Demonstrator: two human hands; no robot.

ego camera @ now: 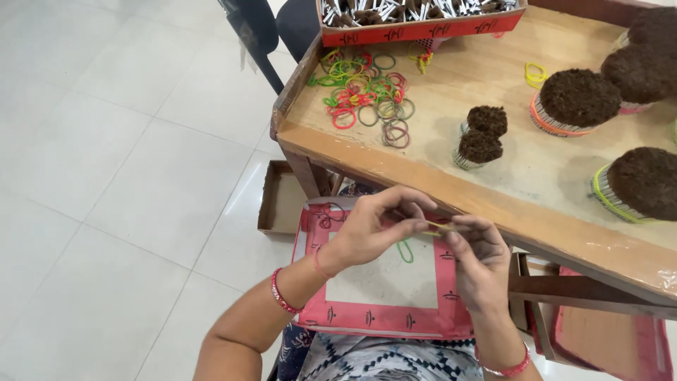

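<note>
Cut off by the right edge: two big brown-topped bundles [645, 181]. Cut off by the top edge: red box of sticks [422, 20] and dark chair [262, 28]. Too thin and blurred to identify: yellow item [438, 226] pinched between left hand [370, 229] and right hand [479, 262]. Partly hidden behind the fingers: green rubber band [405, 250]. Hidden mostly under the hands: pink tray [384, 321].

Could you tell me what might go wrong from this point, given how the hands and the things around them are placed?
1. The thin yellow rubber band is stretched between the left hand and right hand; if a grip slips, it could snap away.
2. A green rubber band lies loose on the pink tray on the lap and may slide off.
3. Two small bundles stand near the wooden table edge; a knock might topple them.
</note>
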